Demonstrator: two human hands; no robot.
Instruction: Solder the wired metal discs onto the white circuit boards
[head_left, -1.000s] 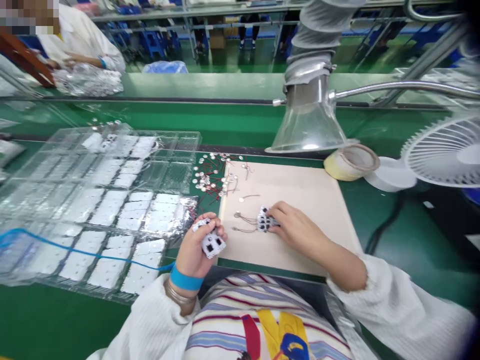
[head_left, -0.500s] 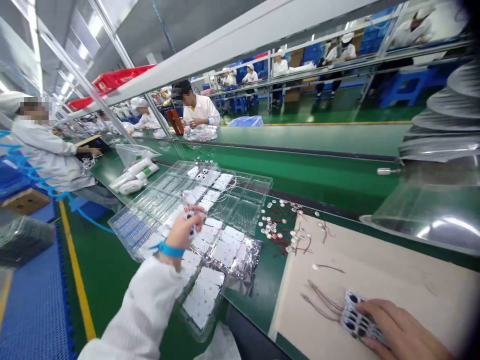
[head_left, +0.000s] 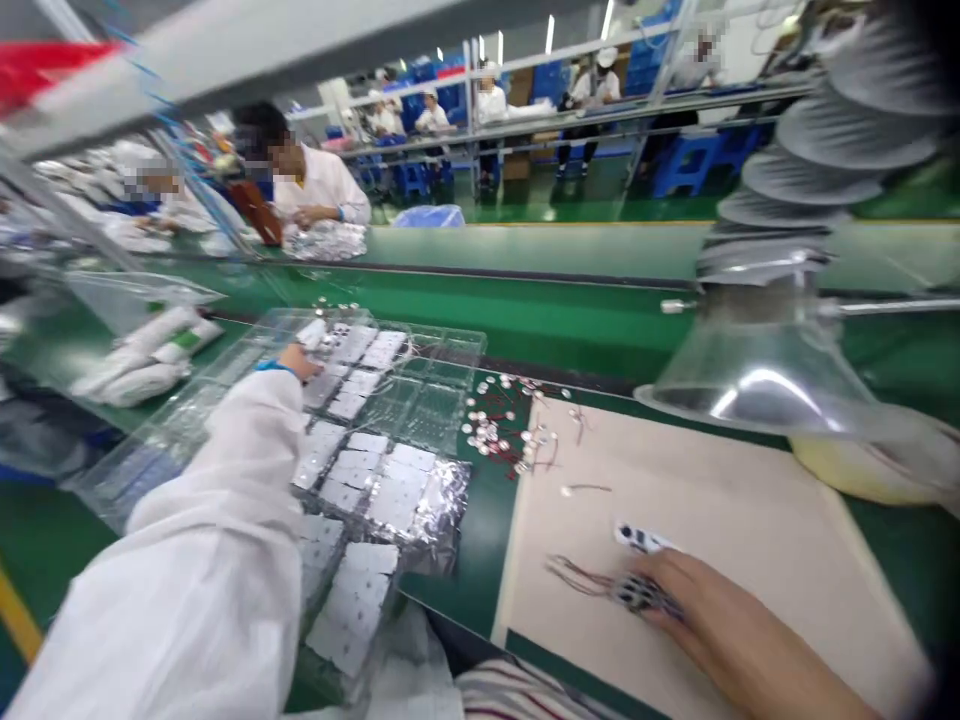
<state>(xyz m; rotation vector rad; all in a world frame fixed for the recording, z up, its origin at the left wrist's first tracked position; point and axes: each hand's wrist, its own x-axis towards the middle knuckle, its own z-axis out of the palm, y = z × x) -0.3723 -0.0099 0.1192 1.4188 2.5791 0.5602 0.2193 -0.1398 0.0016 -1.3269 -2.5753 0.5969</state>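
Pressing on a wired white module (head_left: pixel 637 592) on the beige board (head_left: pixel 720 500), the right hand (head_left: pixel 701 610) holds its fingers (head_left: pixel 656 578) together. The left hand (head_left: pixel 298 362) reaches over the clear plastic tray (head_left: pixel 450 345); its fingers (head_left: pixel 312 370) are too hidden to tell.

Green assembly benches (head_left: pixel 525 250), blue stools (head_left: pixel 686 165)

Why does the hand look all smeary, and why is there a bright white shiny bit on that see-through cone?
In the head view, the right hand looks soft and smeared, so the camera was probably moving. Also in the head view, the clear funnel hood shines with glare, likely from the ceiling lights, and the whole scene looks tilted and stretched near the edges.
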